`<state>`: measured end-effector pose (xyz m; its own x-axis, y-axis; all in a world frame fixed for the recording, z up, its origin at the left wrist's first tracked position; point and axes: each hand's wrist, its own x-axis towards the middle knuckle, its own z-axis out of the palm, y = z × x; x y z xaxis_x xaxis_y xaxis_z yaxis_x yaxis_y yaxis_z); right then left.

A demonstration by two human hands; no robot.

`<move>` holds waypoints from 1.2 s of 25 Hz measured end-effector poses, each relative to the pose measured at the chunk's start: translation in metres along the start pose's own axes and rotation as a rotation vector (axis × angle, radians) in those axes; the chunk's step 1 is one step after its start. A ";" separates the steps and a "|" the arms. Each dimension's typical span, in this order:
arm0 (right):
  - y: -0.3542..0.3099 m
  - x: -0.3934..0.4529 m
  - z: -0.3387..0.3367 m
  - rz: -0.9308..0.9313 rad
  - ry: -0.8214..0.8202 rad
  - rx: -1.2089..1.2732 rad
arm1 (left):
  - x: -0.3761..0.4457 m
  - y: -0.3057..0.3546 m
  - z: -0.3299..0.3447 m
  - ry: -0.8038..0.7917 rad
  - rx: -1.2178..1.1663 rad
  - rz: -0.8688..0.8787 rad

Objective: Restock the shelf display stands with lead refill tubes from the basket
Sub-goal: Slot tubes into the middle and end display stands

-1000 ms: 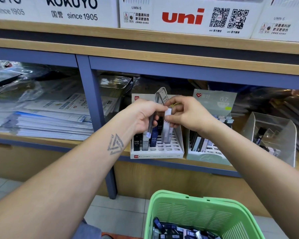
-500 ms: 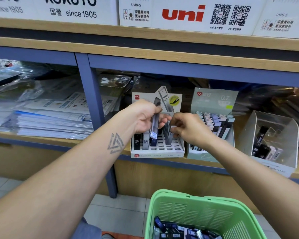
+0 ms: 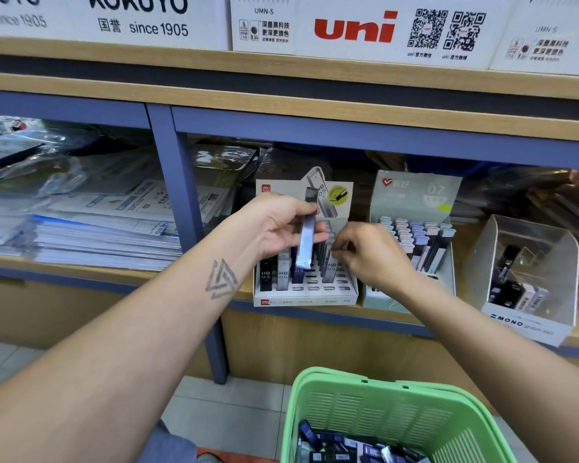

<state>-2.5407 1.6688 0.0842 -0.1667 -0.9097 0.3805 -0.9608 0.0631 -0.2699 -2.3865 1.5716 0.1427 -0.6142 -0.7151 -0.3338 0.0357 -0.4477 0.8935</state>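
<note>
Left hand (image 3: 278, 225) pinches a light, rigid refill tube (image 3: 306, 242) mid-body (slippery plastic); right hand (image 3: 368, 255), just beside, pinches another tube (image 3: 330, 262) in the stand (image 3: 306, 295).

head cam | single view | faces forward-down, close on shelf (image 3: 315, 315) | basket (image 3: 365, 409) below, seemingly nearest

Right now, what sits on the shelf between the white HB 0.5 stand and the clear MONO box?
In the head view: the pale green 0.7 stand, holding capped tubes.
</note>
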 end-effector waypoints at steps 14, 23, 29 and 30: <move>0.033 -0.050 -0.084 -0.343 0.498 0.097 | 0.007 -0.015 0.108 -0.096 0.146 0.003; 0.096 -0.066 -0.092 0.162 0.277 0.292 | 0.041 -0.040 0.146 0.098 0.934 0.565; 0.109 -0.063 -0.063 0.201 0.213 0.487 | 0.056 -0.051 0.147 0.007 1.217 0.619; 0.108 -0.063 -0.062 0.191 0.214 0.489 | 0.057 -0.051 0.146 -0.002 1.227 0.624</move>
<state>-2.6479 1.7583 0.0861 -0.4180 -0.7939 0.4415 -0.7028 -0.0253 -0.7109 -2.5385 1.6324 0.1218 -0.7547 -0.6192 0.2168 -0.4082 0.7019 0.5837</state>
